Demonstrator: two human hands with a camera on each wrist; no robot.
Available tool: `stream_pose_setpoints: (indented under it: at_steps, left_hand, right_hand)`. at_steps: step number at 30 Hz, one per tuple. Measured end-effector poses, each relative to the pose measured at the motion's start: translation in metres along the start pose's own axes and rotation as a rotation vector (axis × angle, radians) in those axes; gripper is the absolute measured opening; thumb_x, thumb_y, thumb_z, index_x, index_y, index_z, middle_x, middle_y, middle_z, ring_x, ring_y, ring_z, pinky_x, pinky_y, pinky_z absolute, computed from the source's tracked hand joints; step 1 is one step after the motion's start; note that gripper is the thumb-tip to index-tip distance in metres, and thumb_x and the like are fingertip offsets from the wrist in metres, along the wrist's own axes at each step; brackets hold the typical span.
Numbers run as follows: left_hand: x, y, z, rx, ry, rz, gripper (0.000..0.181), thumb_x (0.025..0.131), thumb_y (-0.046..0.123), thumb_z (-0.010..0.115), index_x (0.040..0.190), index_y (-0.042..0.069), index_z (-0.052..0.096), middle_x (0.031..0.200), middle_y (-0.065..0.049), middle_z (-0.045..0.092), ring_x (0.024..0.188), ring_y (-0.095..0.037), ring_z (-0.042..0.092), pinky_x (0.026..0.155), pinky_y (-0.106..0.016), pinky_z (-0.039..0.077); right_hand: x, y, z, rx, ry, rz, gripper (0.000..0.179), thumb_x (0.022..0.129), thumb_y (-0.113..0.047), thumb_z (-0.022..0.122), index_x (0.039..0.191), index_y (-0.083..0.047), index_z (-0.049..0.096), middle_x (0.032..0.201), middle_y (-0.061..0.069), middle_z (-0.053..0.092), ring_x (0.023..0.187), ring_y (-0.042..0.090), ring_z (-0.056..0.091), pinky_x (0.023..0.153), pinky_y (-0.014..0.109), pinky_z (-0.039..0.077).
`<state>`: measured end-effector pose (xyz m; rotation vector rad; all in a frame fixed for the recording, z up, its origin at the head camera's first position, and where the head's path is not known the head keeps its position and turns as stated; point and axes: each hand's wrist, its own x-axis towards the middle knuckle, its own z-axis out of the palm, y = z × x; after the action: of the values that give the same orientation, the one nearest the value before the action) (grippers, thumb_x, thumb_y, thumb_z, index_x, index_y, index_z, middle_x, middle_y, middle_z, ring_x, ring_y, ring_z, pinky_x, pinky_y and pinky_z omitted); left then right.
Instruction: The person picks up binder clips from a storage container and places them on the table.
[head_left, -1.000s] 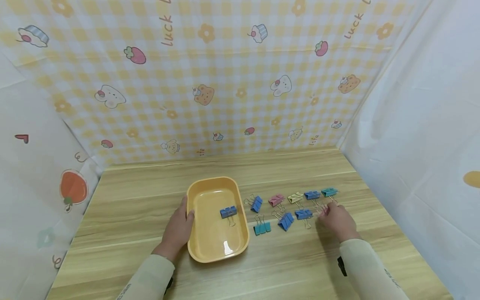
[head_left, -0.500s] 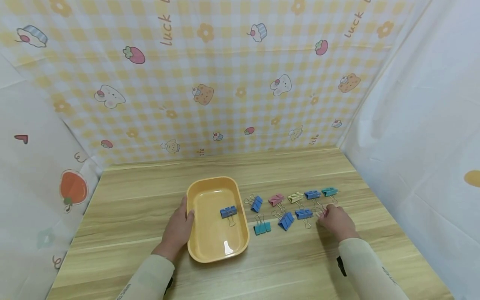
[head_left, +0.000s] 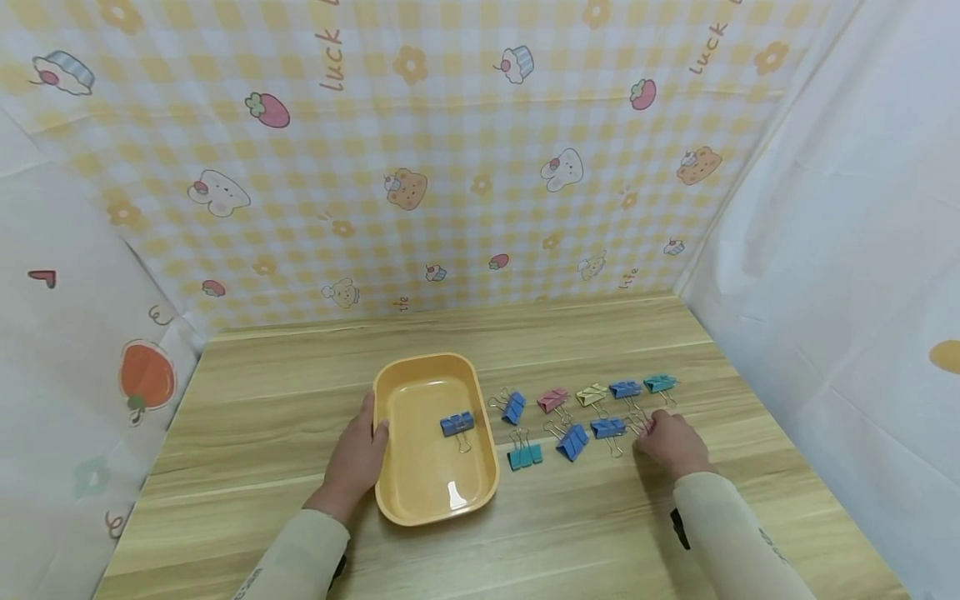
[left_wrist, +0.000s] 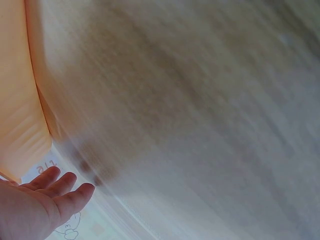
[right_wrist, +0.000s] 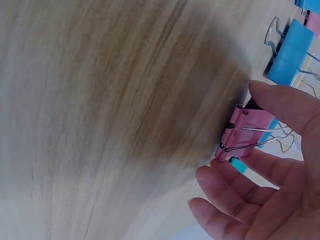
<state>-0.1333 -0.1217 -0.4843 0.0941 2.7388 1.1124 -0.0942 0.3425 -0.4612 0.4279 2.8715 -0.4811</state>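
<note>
My left hand (head_left: 356, 454) grips the left side of a yellow plastic tray (head_left: 416, 492), thumb over the rim and fingers along the outer wall. Inside the tray lies one blue binder clip (head_left: 457, 424). Toward the right of the table, my right hand (head_left: 678, 446) pinches a pink binder clip (right_wrist: 250, 127) between thumb and fingers, its wire handles pointing left in the head view. The clip is close over the tabletop. Just left of it sits another blue binder clip (head_left: 608, 428). A teal binder clip (head_left: 660, 383) lies beyond the right hand.
Between tray and right hand, several more clips lie loosely in two rows, among them a pink clip (head_left: 553, 400), a yellow clip (head_left: 592, 395) and a teal clip (head_left: 525, 456). A checked cloth (head_left: 480, 217) hangs behind the wooden table (head_left: 570, 542).
My right hand has shifted very slightly, and the pink binder clip has turned a little in its fingers. The left hand and tray have stayed in place.
</note>
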Motion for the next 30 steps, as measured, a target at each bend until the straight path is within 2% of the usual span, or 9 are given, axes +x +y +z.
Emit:
stream_pose_setpoints:
  at_steps: [13,30]
  left_hand:
    - [-0.002,0.0011,-0.001,0.002,0.011,0.008,0.062,0.105,0.024,0.033,0.154,-0.001,0.005,0.151,-0.031,0.026,0.137,-0.048,0.028,0.111,-0.059,0.025]
    - [-0.0014,-0.0003,0.0003,-0.007,0.017,0.019,0.062,0.105,0.025,0.033,0.154,-0.001,0.005,0.152,-0.031,0.026,0.138,-0.047,0.027,0.112,-0.058,0.024]
  right_hand:
    - [0.0001,-0.0022,-0.0003,-0.003,-0.004,0.014,0.016,0.08,-0.016,0.057,0.085,-0.002,0.053,0.082,0.016,0.053,0.073,0.028,0.049,0.063,0.043,0.046]
    - [0.0018,-0.0015,0.0013,-0.006,-0.001,0.014,0.021,0.082,-0.016,0.054,0.094,0.0,0.054,0.088,0.019,0.054,0.077,0.031,0.051,0.063,0.044,0.047]
